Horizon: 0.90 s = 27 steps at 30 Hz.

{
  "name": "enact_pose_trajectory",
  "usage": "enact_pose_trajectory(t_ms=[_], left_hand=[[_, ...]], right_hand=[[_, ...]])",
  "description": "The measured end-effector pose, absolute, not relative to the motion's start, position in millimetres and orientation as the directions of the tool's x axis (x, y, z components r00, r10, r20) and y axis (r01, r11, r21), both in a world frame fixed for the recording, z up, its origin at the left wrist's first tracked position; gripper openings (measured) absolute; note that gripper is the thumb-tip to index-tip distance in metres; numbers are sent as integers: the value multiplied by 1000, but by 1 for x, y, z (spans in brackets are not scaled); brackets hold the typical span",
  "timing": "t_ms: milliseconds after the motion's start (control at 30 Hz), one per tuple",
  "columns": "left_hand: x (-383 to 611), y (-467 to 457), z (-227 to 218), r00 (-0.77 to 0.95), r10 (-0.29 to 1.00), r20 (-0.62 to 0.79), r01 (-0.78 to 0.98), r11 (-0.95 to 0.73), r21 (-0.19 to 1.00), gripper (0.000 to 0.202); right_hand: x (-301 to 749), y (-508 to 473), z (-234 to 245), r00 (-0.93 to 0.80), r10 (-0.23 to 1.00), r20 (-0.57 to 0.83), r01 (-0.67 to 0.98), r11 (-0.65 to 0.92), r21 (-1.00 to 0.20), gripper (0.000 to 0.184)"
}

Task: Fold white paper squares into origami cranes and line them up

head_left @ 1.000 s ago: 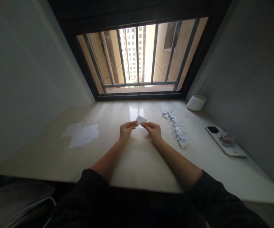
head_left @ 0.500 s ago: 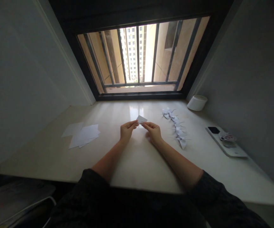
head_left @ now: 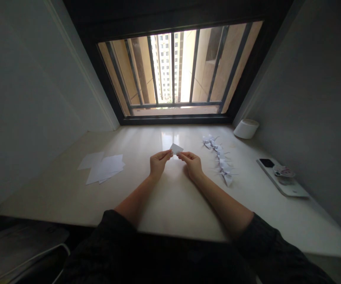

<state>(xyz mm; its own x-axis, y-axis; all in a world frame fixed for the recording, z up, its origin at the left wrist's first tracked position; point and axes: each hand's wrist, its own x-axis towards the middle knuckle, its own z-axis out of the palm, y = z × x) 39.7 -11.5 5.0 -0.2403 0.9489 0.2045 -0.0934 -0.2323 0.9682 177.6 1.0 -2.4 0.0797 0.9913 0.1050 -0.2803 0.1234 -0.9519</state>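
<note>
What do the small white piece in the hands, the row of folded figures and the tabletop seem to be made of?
The small white piece: thin matt paper, by its sharp folded edge; left hand and right hand pinch it. The row of folded figures: likely the same paper, creased into thin points. The tabletop: pale polished stone or a laminate; it mirrors the window.

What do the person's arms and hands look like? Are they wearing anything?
Both arms wear dark sleeves. The left sleeve and right sleeve are bunched up near the elbows, leaving the forearms bare. The left hand and right hand have no gloves, and no watch or bracelet shows.
</note>
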Motion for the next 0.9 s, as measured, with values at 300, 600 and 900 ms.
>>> enact_pose_trajectory(t_ms=[300, 600, 900], left_hand=[[40, -17, 14, -194, 956, 222, -86, -242, 967, 76], [38, -12, 5, -82, 989, 120, 21, -119, 993, 35], [34, -11, 3, -109, 988, 110, 42, -106, 993, 28]], right_hand=[[178, -1, 0, 92, 986, 139, -297, 160, -941, 35], [176, -2, -4, 81, 984, 161, -333, 179, -926, 38], [176, -1, -2, 39, 974, 221, -324, 222, -920, 43]])
